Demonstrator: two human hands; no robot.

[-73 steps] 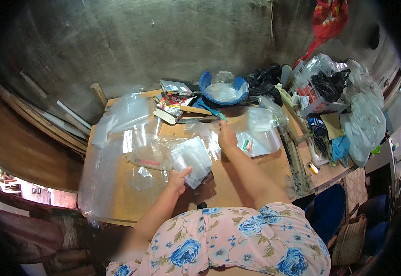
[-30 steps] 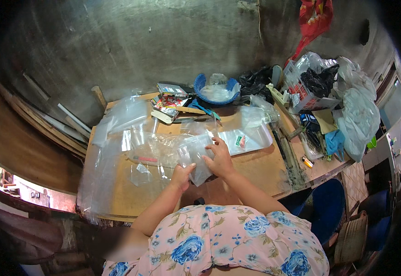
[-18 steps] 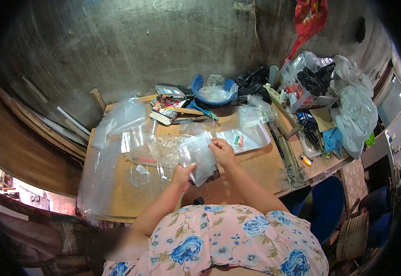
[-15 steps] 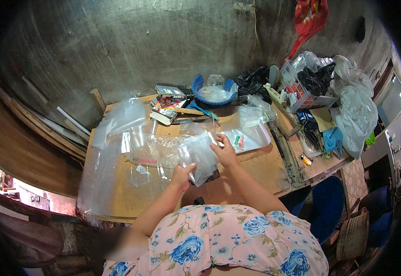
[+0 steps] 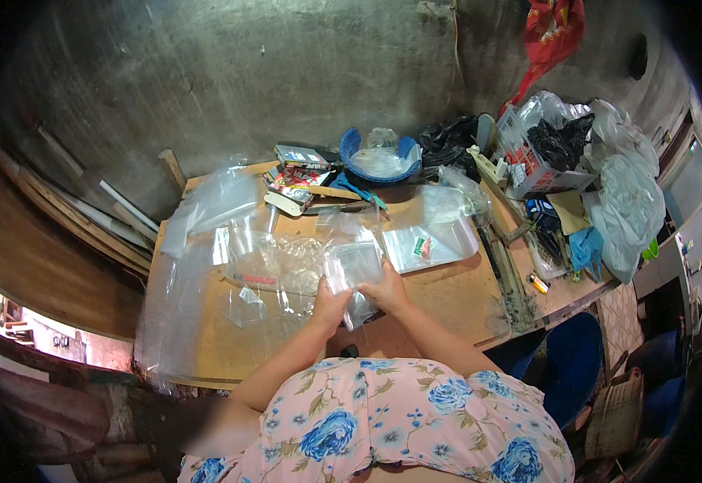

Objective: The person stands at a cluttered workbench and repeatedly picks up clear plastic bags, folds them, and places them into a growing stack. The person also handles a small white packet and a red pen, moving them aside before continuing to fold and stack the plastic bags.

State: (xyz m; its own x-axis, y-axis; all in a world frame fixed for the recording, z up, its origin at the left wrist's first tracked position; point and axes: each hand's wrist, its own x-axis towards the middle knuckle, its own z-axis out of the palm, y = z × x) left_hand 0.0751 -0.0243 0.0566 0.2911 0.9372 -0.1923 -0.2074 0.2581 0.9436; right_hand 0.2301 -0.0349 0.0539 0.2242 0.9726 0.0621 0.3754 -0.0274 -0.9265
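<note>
Between my two hands is a stack of clear plastic bags [image 5: 354, 264], held over the near middle of the wooden table [image 5: 439, 302]. My left hand [image 5: 332, 306] grips its left side, thumb on top. The right side is gripped by my right hand [image 5: 387, 291], its thumb also lying across the plastic. The fingers under the stack are hidden. Crumpled clear plastic film [image 5: 286, 262] lies just left of the stack. To the right rests another flat pile of clear bags [image 5: 452, 241], with a small red and green label [image 5: 423, 247] on it.
More clear sheets [image 5: 178, 322] cover the table's left side. Along the back are small boxes [image 5: 299, 179], blue-handled scissors [image 5: 359, 190] and a blue woven basket [image 5: 379, 169]. A white crate [image 5: 520, 177] stands at the right, and an orange lighter [image 5: 538, 283] lies nearer.
My right hand has come down from the stack's upper right corner to its lower right side. The stack now sits straighter between both hands, and the view has shifted slightly.
</note>
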